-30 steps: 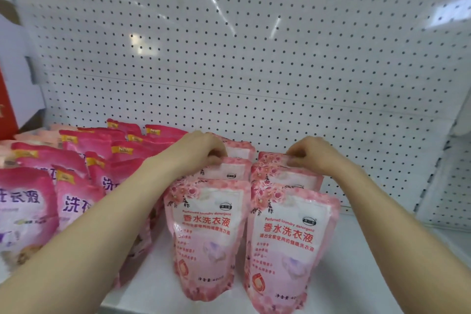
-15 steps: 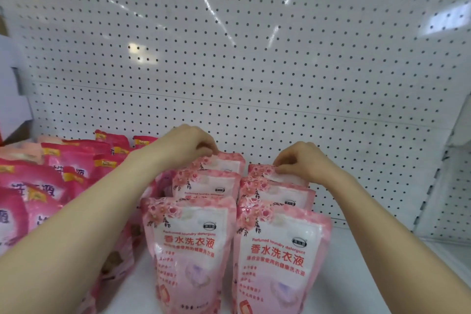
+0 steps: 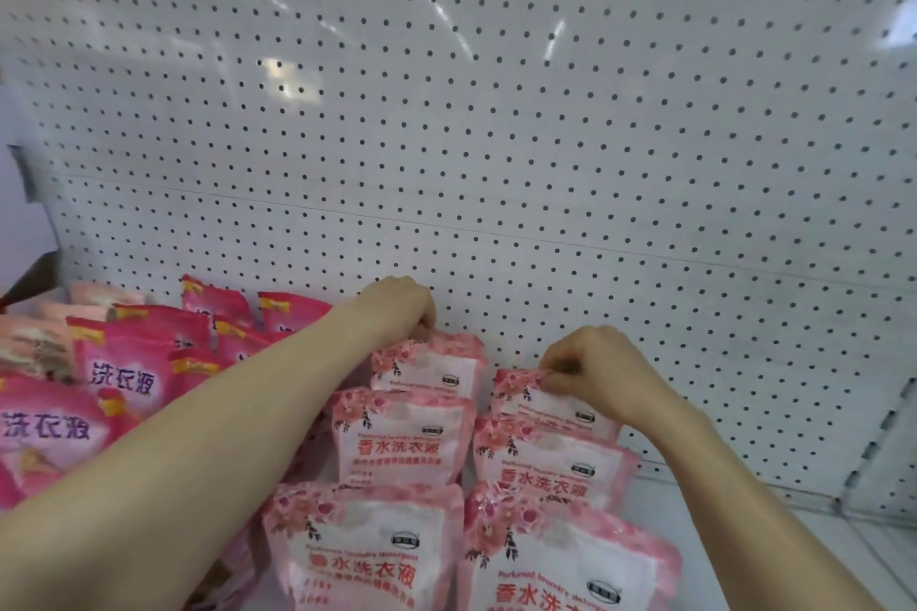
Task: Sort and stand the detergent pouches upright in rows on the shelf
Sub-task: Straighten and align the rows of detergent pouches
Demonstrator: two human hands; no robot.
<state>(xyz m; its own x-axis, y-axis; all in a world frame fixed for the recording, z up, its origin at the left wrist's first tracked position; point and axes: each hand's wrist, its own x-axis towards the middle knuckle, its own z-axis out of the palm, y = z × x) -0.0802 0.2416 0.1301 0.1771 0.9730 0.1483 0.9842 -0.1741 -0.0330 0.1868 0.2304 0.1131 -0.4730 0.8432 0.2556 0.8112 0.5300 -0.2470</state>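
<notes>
Pink film pouches (image 3: 397, 442) likely soft, sloshy, slick: take top seam. Left hand (image 3: 397, 308), right hand (image 3: 595, 372) each pinch one rear top.

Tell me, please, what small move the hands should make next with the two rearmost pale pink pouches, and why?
Probably ease the rear right pouch back and upright until it lines up with the rear left pouch, then let go. The right hand pinches its top edge, and that top sits lower in the view than its neighbour's, which the left hand grips near the pegboard.
</notes>
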